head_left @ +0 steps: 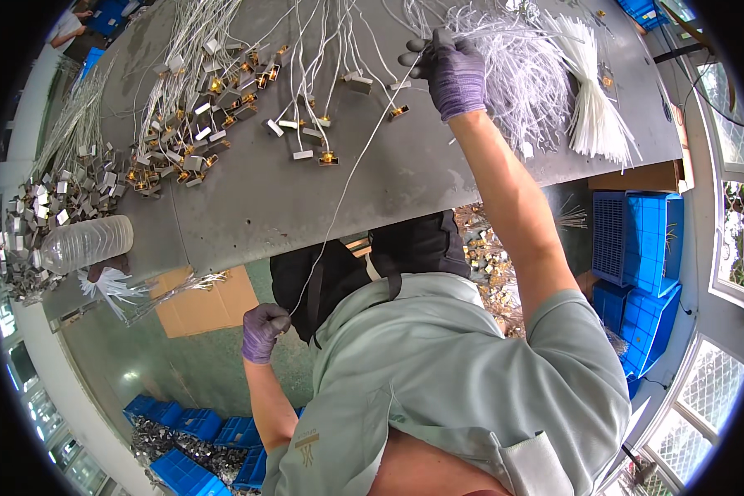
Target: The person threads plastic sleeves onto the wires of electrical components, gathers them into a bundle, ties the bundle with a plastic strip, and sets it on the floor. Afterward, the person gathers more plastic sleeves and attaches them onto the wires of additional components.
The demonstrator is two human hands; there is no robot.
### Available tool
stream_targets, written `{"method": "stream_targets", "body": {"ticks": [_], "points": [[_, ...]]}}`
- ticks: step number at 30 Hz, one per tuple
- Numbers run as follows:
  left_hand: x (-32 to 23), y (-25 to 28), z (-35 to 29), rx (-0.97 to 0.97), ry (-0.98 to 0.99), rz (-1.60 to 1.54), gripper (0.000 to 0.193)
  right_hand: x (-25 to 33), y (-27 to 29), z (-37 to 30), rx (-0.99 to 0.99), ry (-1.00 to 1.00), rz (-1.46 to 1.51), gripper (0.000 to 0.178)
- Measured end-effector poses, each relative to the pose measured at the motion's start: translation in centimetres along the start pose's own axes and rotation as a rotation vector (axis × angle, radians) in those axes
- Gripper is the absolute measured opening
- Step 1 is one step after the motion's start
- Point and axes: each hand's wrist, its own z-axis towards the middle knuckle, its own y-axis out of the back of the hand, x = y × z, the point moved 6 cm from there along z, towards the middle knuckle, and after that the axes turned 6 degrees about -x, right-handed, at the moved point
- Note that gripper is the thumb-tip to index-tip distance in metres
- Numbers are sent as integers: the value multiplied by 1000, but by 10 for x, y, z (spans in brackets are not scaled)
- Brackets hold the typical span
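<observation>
A thin white wire (341, 198) runs slantwise across the table edge between my two hands. My left hand (264, 331), in a purple glove, is closed on its lower end, close to my body. Over the far part of the table, my right hand (450, 74), also gloved with dark fingertips, has its fingers curled around the wire's upper part. Left of that hand lie several wires tipped with small metal blocks (328, 157), some with yellow parts. Just beside the right hand is a tangled heap of clear-white wires (521, 78).
A white bundle of ties or straight strands (591, 99) lies at the right. Piles of metal-tipped wires (194, 140) and a clear plastic bottle (87, 244) are on the left. Blue crates (653, 240) stand right; cardboard (205, 306) lies below the table's left side.
</observation>
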Motion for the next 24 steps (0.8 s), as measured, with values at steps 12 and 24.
{"method": "stream_targets", "body": {"ticks": [12, 24], "points": [[-28, -37, 11, 104, -254, -553, 18, -30, -39, -75, 432, -314, 20, 32], [-95, -60, 71, -419, -340, -471, 29, -50, -87, -157, 707, -281, -427, 21]]}}
